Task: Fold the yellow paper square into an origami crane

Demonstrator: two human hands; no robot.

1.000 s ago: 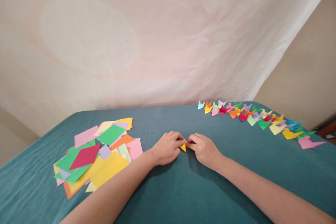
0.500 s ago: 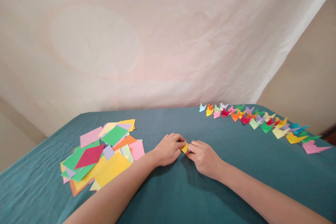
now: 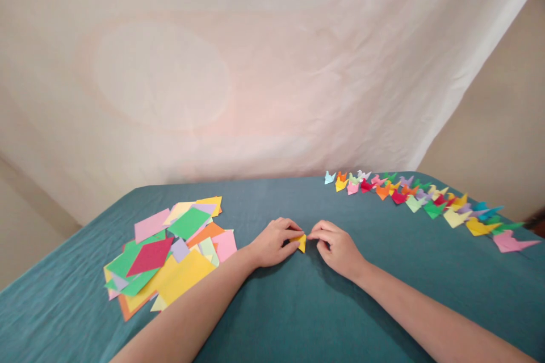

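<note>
"Pale, creased cloth [image 3: 276, 74] hangs behind the teal-covered tabletop [image 3: 255, 329]; what are you holding there?"

"One small folded yellow paper [image 3: 302, 244], near the middle of the tabletop in front of me; my left hand [image 3: 276, 244] has it pinched, fingers above and thumb below, with a pointed corner showing."

"And the other?"

"My right hand [image 3: 338, 250] is just beside that corner, forefinger reaching toward it, thumb tucked lower, the gap between them narrow; whether the fingertip touches the paper or grips a sliver of it, I cannot tell."

"How do you do this bit well?"

"I'd keep the left pinch firm but light, since so small a piece probably crumples if squeezed; I'd line the edges up before pressing, then run one fingertip out along the fold to its point, so the crease comes sharp."

"What could spoil it?"

"Pressing before the edges meet, I think; that would set a crooked crease, and the paper may keep the mark."

"What lies around you?"

"Loose coloured sheets [image 3: 183, 277] overlap in a heap to my left; folded paper birds [image 3: 434, 210] stand in slanting rows to my right, well apart from both hands."
</note>
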